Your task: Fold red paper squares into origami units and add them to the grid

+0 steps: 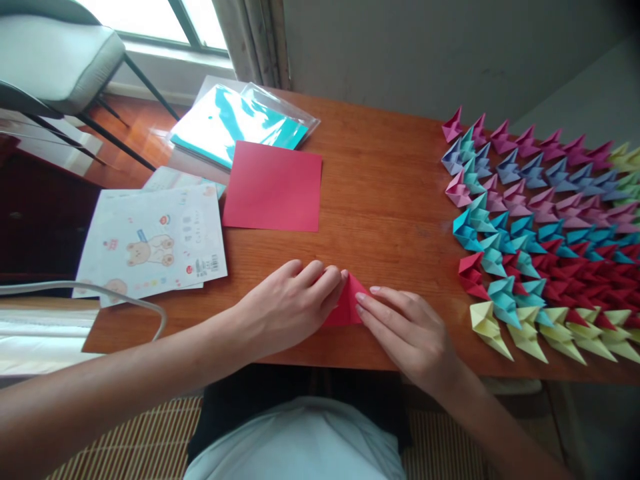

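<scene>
Pressing a fold flat, the left hand (pixel 287 300) and right hand (pixel 405 327) pin the small red folded paper (pixel 347 307) at the counter's (pixel 390 180) near edge, fingers flat, gripping nothing. Next likely comes a sharp crease, finished pieces (pixel 540 247) lying well apart.

Left hand (pixel 290 303) lies palm down, fingers extended and close together, fingertips pointing right. Right hand (pixel 407 330) lies palm down, fingers extended toward the left, fingertips nearly meeting the left's. Both forearms bare, converging from the lower corners.
</scene>
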The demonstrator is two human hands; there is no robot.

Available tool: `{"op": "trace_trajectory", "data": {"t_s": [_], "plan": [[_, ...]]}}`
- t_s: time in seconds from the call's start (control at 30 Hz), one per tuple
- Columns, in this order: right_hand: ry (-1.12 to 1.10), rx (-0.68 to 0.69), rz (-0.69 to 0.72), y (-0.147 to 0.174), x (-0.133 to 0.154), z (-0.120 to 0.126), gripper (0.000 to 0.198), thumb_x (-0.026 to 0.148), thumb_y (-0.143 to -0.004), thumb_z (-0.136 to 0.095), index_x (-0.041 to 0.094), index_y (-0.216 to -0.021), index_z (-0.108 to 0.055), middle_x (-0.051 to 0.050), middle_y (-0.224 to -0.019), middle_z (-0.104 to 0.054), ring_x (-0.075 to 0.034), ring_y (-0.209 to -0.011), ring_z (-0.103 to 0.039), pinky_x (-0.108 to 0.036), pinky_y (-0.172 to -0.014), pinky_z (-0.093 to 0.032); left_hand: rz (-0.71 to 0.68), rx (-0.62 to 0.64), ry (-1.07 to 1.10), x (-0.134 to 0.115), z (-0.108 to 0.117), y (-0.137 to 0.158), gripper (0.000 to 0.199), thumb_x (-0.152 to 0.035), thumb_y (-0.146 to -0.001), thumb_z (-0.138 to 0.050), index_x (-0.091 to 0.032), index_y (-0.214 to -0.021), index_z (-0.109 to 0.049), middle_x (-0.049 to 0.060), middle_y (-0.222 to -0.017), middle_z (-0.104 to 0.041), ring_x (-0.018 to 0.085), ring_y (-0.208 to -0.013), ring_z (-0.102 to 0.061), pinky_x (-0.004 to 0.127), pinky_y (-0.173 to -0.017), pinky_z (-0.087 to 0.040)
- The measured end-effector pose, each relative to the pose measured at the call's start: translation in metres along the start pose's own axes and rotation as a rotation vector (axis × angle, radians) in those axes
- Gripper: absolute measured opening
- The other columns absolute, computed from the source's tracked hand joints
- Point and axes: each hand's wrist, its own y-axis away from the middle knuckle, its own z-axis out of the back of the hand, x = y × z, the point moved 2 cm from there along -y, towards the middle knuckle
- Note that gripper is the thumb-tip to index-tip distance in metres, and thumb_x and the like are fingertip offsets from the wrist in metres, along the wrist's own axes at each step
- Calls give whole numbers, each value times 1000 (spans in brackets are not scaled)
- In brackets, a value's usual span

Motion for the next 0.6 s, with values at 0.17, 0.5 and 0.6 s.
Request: {"op": "trace_trajectory", "data": {"t_s": [0.17,0.5,0.6], "plan": [[0,27,31,1,0,-1,25,3,-91,-64,6,-115,-71,-12,-125,-72,-30,-114,-66,-45,-90,-56,1,4,3,0,1,0,33,-19,-103,-43,-12,-132,-58,9,-105,-61,20,-86,-55,35,-64,-38],[-46,80,40,9,-7,-4,31,3,-91,-64,7,-122,-68,-12,-133,-68,-31,-122,-61,-46,-95,-54,-3,-29,-2,2,-2,0,35,-19,-104,-42,-9,-136,-55,8,-101,-61,18,-82,-55,35,-63,-37],[-52,80,39,9,-7,-4,32,3,-91,-63,8,-123,-67,-12,-133,-67,-31,-123,-61,-47,-95,-54,1,-31,-5,2,-3,1,35,-18,-104,-42,-9,-135,-55,8,-101,-61,18,-82,-55,34,-64,-38]]}}
